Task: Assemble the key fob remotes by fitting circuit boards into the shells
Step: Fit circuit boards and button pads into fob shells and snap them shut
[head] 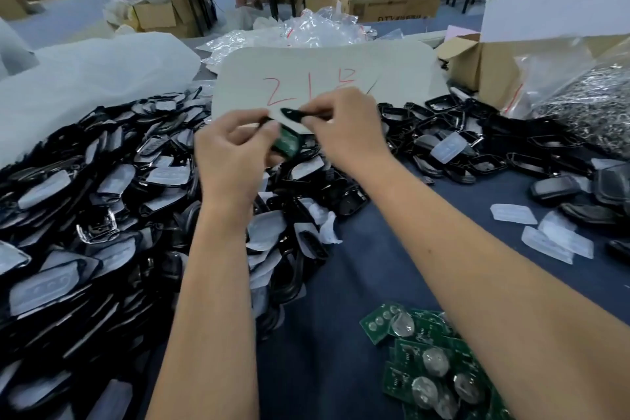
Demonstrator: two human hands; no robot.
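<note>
Your left hand (pixel 231 160): grip clamped on a green circuit board (pixel 285 144), fingertips pinching its edge. Your right hand (pixel 344 133): grip pinched on a black shell (pixel 296 113), held just above the board, w/ both raised over the table (pixel 392 266). Shell heap (pixel 102 201) crowds the left side up to your left forearm. More shells (pixel 477 147) lie right. Bare blue cloth between forearms; spare boards (pixel 426 361) by your right elbow.

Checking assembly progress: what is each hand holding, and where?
Left hand pinches the green circuit board at its edge; right hand grips the black shell by its end.
</note>
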